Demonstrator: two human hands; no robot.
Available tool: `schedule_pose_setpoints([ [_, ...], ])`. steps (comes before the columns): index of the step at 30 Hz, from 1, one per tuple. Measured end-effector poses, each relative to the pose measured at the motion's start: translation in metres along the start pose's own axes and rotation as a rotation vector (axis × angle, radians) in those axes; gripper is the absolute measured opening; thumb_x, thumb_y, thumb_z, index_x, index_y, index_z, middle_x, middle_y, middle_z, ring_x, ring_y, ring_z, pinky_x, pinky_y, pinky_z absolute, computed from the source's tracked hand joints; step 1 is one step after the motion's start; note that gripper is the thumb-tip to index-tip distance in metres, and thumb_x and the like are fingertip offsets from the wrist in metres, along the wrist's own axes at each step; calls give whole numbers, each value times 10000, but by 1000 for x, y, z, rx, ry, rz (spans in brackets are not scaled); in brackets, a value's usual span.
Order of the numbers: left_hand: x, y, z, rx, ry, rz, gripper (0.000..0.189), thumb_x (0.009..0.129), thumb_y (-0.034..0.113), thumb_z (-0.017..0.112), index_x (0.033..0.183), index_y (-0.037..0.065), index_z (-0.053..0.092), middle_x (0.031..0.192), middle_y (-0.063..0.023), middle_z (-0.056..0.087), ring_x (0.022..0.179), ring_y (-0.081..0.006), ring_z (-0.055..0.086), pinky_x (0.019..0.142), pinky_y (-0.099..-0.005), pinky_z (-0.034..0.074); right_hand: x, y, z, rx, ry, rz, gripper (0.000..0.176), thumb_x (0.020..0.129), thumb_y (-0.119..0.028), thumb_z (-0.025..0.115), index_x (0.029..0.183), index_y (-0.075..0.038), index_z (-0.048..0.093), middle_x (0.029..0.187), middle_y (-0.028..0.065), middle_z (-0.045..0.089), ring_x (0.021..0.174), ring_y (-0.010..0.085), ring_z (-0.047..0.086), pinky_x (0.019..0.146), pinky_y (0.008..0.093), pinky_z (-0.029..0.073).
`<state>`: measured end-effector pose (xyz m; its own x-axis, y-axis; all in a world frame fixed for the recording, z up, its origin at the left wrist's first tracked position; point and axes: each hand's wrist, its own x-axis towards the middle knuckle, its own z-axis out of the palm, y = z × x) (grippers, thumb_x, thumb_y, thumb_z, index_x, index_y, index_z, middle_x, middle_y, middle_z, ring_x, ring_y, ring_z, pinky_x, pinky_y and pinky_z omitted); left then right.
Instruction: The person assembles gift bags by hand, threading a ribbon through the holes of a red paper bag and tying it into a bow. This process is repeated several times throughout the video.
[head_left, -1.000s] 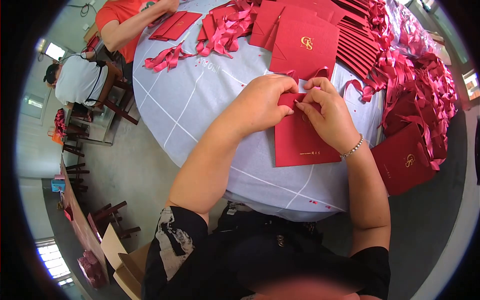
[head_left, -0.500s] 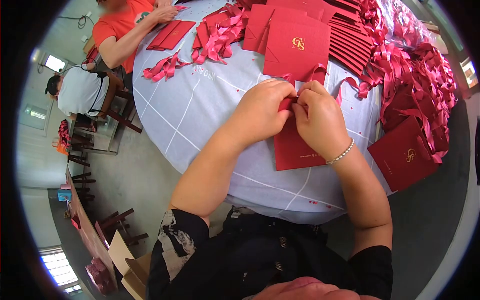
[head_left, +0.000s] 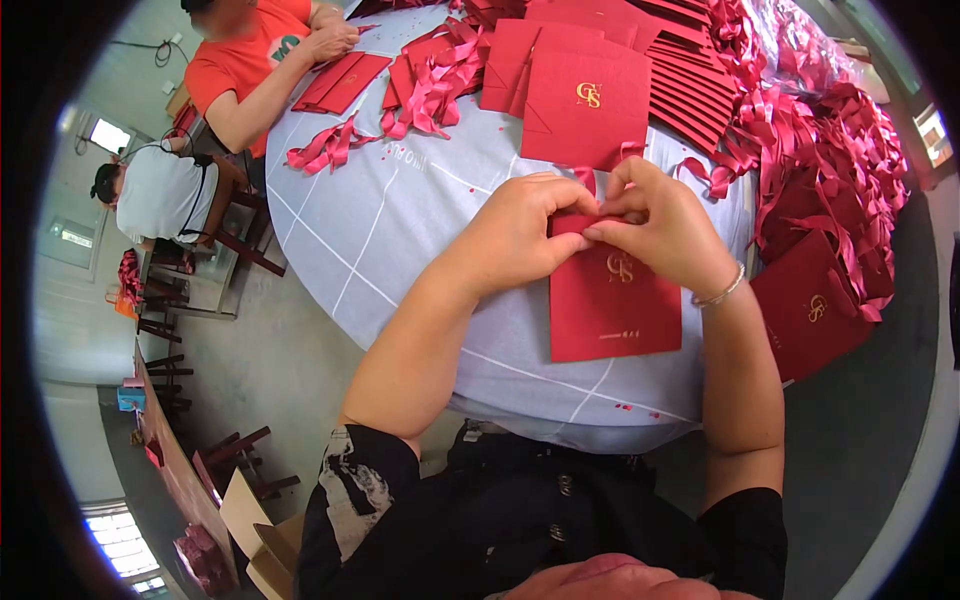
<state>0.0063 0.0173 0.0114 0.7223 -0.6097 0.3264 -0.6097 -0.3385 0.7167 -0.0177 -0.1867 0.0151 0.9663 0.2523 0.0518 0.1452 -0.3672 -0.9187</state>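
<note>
A red bag with a gold logo (head_left: pixel 616 310) lies flat near the table's front edge. At its top edge, my left hand (head_left: pixel 535 225) is closed in a pinch on the bag. My right hand (head_left: pixel 660 225) pinches beside it, almost touching the left fingertips; what its fingers hold is too small to make out. A pink ribbon (head_left: pixel 586 180) shows just beyond my fingers. Past the hands lies another red bag with a gold logo (head_left: pixel 588 100).
Stacked red bags (head_left: pixel 690 95) and a large heap of pink ribbons (head_left: pixel 835 160) fill the table's back right. Another red bag (head_left: pixel 815 310) lies at the right edge. A person in an orange shirt (head_left: pixel 245 65) works across the table (head_left: pixel 350 240); another person (head_left: pixel 165 195) sits farther left.
Both hands have shifted slightly down, and my right hand has turned, its wrist moving right. More of the bag beneath them shows, including its gold logo.
</note>
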Motion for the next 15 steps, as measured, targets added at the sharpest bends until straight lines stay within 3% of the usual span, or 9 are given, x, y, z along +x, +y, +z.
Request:
schedule_pose_setpoints([
  [1,0,0,0,-84,-20,-36,278,713,-15,739,982,27,682,910,-110,679,880,-296,626,787,-357,508,1,4,-7,182,-52,-5,193,858,-92,739,968,-11,603,657,49,645,589,92,601,525,267,457],
  [2,0,1,1,-85,-23,-31,278,713,-15,739,982,27,682,910,-110,679,880,-296,626,787,-357,508,3,3,-20,182,-181,128,195,900,-107,702,1021,-25,573,665,-7,616,609,45,568,516,223,435],
  [4,2,2,4,65,-35,221,256,691,-31,739,932,33,682,868,-91,663,845,-284,606,749,-368,497,5,7,-26,186,-208,150,123,903,-88,681,969,-29,594,663,-21,606,591,31,545,497,204,405],
  [5,3,4,5,63,-41,228,256,691,-31,739,932,33,682,868,-91,663,845,-284,606,749,-368,497,5,9,-27,194,-242,171,58,907,-69,660,916,-33,616,661,-35,597,572,17,523,478,184,375],
  [10,3,10,7,138,-24,360,205,685,-29,748,865,53,691,839,-45,617,814,-258,585,718,-366,487,8,18,-22,273,-253,199,70,876,-59,687,841,-40,629,661,-26,615,552,24,509,469,200,377],
  [15,1,14,11,241,-26,431,212,680,-25,752,864,65,698,839,-41,613,813,-252,588,722,-366,485,8,10,-18,34,-269,267,122,830,-18,711,785,-47,601,665,-14,622,569,39,519,494,200,393],
])
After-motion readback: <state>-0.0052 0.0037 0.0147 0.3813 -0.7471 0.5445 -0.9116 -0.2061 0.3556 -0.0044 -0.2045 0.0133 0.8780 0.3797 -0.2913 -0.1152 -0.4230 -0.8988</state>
